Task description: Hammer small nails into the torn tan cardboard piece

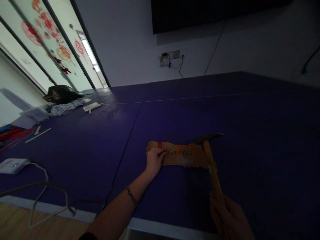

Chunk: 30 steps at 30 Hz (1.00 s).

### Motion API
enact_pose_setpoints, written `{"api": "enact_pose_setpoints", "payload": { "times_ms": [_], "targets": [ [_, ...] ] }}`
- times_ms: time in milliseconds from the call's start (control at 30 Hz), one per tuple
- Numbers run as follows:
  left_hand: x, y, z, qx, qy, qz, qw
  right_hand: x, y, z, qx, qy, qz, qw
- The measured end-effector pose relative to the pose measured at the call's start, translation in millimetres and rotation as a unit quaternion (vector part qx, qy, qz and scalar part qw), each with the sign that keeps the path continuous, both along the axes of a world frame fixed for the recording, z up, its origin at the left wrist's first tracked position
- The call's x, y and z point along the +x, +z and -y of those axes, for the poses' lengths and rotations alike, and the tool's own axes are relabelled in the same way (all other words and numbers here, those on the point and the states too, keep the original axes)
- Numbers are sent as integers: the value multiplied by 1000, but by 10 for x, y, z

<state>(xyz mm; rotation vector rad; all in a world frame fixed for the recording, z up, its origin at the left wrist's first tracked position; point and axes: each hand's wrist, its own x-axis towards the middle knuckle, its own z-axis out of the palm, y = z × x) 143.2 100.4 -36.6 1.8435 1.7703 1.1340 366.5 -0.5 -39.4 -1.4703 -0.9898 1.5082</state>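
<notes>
Indoor room, office or meeting-room type; in this dim light, a home living room cannot be excluded. Grounds: a wide black screen [200, 15] mounted on a plain wall [120, 40]; sockets [172, 55] below it, with plugs and cables; a dark-framed glass partition [63, 13] carrying red festive decorations [48, 23]; a broad dark blue surface [225, 113] with a pale front edge; wood-look floor [15, 220] at lower left. A black bag [62, 95] lies at the surface's far left. A hammer [213, 166] indicates handwork here.
</notes>
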Motion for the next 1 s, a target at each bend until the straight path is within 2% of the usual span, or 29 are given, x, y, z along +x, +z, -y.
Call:
{"api": "enact_pose_setpoints", "payload": {
  "times_ms": [200,367,467,633,767,867,1000],
  "targets": [
    [-3,-8,3,11,-13,-23,1000,-2,20,1,12,-2,16,1000],
    [-2,-18,1,16,-3,-42,999,-80,92,46,25,-38,15,999],
    [1,-24,-6,20,-9,-49,999,-60,78,33,11,-45,5,999],
    [10,-24,-20,7,-7,-83,996,24,17,-6,-13,-10,14,1000],
    [5,-30,-16,11,-8,-80,997,8,-4,18,-19,-37,-6,999],
    [0,-45,-19,11,-9,-67,998,-16,-3,19,-11,-54,-9,998],
    [9,-56,-34,5,-4,-64,998,-1,17,-9,7,-37,-4,999]
  ]
}}
